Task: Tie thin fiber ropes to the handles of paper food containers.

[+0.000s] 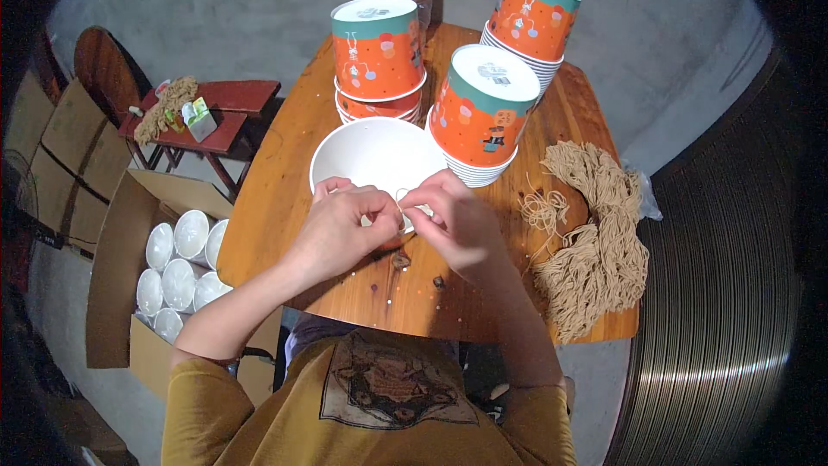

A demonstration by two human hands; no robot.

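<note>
A white paper bucket (pixel 345 153) lies on the wooden table with its open mouth toward me, and both my hands are at its near rim. My left hand (pixel 341 226) is closed, thumb and fingers pinched together. Close on its right, my right hand (pixel 454 223) is closed in a pinch too, the fingertips of the two hands almost meeting. Between them shows a short piece of thin pale string (pixel 399 204), which both pinch; its ends are hidden. A tangled bundle of tan string (pixel 595 246) lies to the right of my right hand.
Upside-down orange and green paper buckets (pixel 377 56) stand in stacks behind the white one, with more buckets (pixel 483 112) at right. Left of the wooden table (pixel 276 198) is a cardboard box (pixel 112 276) holding several white cups. A red bench (pixel 228 103) bears more string.
</note>
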